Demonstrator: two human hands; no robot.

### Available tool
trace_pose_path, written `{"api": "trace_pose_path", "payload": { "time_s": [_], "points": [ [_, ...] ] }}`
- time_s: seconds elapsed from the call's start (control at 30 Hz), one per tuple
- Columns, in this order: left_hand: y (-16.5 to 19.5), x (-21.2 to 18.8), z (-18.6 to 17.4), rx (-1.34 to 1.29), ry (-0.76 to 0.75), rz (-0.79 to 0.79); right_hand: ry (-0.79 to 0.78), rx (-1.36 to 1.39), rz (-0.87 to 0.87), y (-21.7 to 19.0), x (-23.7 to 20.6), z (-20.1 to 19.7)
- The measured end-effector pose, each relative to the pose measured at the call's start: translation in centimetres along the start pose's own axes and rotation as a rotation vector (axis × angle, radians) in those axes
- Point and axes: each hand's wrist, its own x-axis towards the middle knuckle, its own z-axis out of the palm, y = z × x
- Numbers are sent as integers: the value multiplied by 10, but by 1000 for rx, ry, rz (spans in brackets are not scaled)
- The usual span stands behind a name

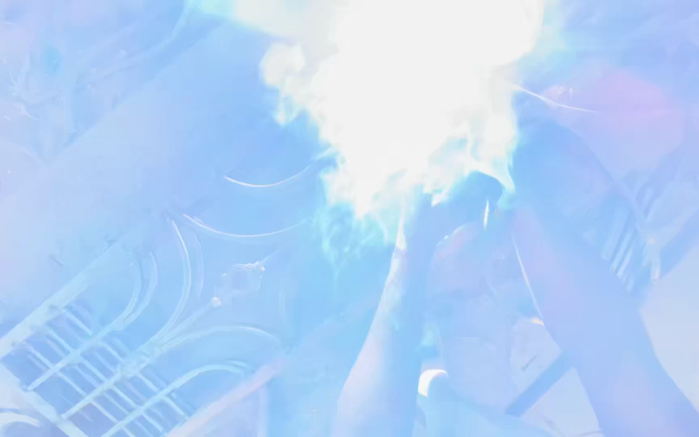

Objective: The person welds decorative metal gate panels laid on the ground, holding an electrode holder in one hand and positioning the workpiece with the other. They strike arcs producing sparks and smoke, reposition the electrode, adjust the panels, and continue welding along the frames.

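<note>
Left hand (pixel 426 222) raised by white glare (pixel 414 89), ornate metal grille (pixel 163 340) below, grip perhaps closed

A bright flare (pixel 414 97) sits above both raised forearms, with scrolled metal grillwork (pixel 147 340) at lower left.

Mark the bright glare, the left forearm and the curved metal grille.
bright glare (pixel 406 89), head view, its white core.
left forearm (pixel 386 340), head view, mid-forearm.
curved metal grille (pixel 147 340), head view, on its barred lower part.
</note>
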Motion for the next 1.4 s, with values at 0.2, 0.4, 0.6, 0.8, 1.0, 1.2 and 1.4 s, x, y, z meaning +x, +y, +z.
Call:
{"api": "trace_pose_path", "payload": {
  "time_s": [0.2, 0.4, 0.6, 0.8, 1.0, 1.2, 1.4],
  "points": [
    [-4, 4, -4, -539, -69, -134, -3, 17, 10, -1, 0, 0],
    [27, 6, 2, 367, -16, 206, -6, 49, 76, 10, 3, 0],
    [20, 8, 2, 410, 20, 222, -55, -27, 13, 11, 4, -2],
    [2, 0, -1, 277, 15, 173, -49, 65, 57, -2, -2, -2],
    [7, 5, -2, 290, -25, 194, -47, 91, 51, -1, 1, -2],
    [14, 12, 0, 411, 2, 227, -54, -51, -81, 12, 13, -1],
    [19, 7, -2, 364, 6, 209, -64, -25, 0, 26, 1, 0]
  ]
}}
